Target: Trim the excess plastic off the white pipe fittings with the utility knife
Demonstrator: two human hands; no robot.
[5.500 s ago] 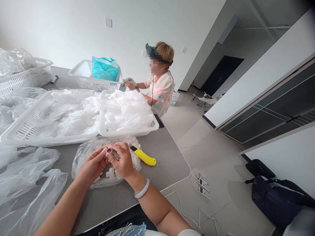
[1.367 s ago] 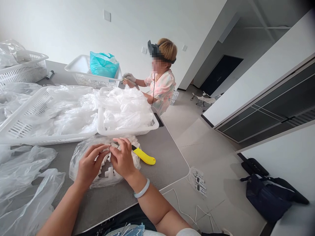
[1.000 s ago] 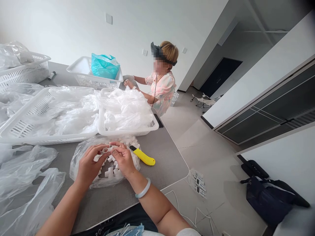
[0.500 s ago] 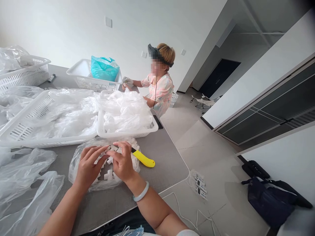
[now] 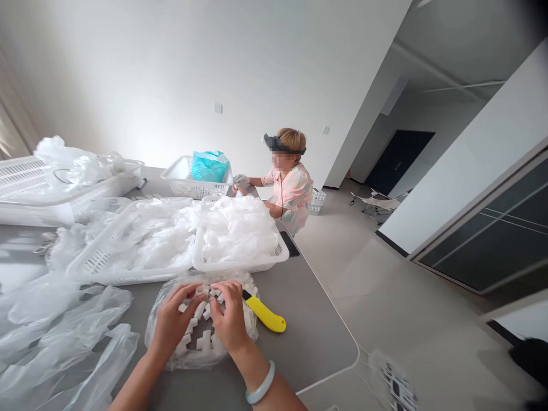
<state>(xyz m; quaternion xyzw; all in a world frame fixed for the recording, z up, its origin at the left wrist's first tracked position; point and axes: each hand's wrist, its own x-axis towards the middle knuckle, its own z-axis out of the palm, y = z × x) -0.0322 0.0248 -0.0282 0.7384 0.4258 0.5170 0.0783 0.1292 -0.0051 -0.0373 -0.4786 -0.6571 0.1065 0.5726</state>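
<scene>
The short white plastic tubular fitting (image 5: pixel 200 290), one in number, is pinched at the fingertips of the person's left hand (image 5: pixel 173 313), above the pile. From where I stand, handling this single piece looks like the step in hand, and I'd judge the next move calls for a steady pinch and careful fingers. Reading left to right, four white slatted plastic baskets stand on the grey worktop (image 5: pixel 308 325): one at far left (image 5: pixel 25 201), one large and filled with clear film (image 5: pixel 141 279), one farther back holding a single turquoise plastic bag (image 5: pixel 210 167), and one smaller, heaped with film (image 5: pixel 240 265). In front lies one clear plastic bag (image 5: pixel 184 361) with loose white fittings (image 5: pixel 206 342) on it, over a dozen; overlap defeats an exact count. The left grip is narrow, holding the fitting; the right hand (image 5: pixel 231 311) has thumb and fingertips slightly parted, nothing plainly between them, one pale bracelet (image 5: pixel 262 383) at its wrist. Just right of it lies one yellow-handled cutter knife (image 5: pixel 268 315).
</scene>
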